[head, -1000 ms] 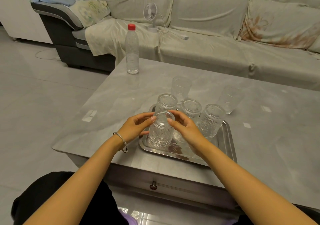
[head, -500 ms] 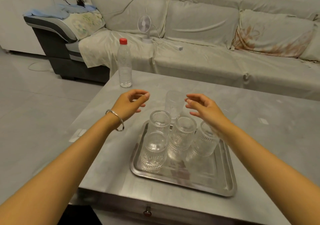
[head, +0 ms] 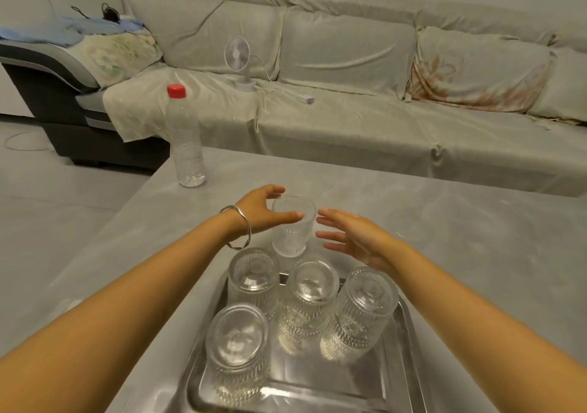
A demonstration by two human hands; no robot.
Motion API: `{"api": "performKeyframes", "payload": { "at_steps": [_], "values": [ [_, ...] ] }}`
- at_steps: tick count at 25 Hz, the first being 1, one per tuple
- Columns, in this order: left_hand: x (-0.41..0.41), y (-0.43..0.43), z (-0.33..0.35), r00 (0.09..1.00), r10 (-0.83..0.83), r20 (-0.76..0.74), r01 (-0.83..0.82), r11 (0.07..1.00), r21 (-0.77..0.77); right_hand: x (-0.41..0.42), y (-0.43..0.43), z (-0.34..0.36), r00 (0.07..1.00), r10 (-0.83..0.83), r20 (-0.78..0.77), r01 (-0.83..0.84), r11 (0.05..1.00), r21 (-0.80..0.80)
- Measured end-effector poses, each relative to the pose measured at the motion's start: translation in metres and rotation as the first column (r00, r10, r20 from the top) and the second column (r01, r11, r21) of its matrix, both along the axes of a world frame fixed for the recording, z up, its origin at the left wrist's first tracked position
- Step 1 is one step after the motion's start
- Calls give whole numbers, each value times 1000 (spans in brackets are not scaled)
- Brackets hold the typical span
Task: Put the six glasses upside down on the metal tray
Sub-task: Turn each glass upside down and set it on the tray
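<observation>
head view, left hand (head: 259, 210) cupping upright glass (head: 293, 226); right hand (head: 355, 237) spread

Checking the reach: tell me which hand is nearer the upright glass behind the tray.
Left. The left hand wraps the upright glass at its rim, thumb across the front, seemingly touching. The right hand hangs open just to the glass's right, a small gap between.

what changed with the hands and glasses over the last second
Both hands let go of the front-left glass on the tray and reached forward to the upright glass beyond it: left hand touching it, right hand open beside it. Four upturned glasses stayed put, as did the bottle.
</observation>
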State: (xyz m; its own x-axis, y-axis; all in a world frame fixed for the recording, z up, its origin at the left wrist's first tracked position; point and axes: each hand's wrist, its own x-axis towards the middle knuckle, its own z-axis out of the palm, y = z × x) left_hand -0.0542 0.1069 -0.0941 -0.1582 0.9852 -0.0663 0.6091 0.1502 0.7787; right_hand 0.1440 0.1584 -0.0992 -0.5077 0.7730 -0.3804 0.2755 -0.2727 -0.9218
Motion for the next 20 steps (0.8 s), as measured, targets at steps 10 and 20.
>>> {"api": "performKeyframes", "payload": {
  "at_steps": [10, 20],
  "values": [
    [3, 16, -7, 995, -11, -102, 17, 998, 66, 0, 2, -2, 997, 65, -41, -62, 996, 56],
    [23, -63, 83, 670, -40, 741, -167, 965, 203, 18, -51, 53, 891, -43, -451, 2, 996, -92]
  ]
}}
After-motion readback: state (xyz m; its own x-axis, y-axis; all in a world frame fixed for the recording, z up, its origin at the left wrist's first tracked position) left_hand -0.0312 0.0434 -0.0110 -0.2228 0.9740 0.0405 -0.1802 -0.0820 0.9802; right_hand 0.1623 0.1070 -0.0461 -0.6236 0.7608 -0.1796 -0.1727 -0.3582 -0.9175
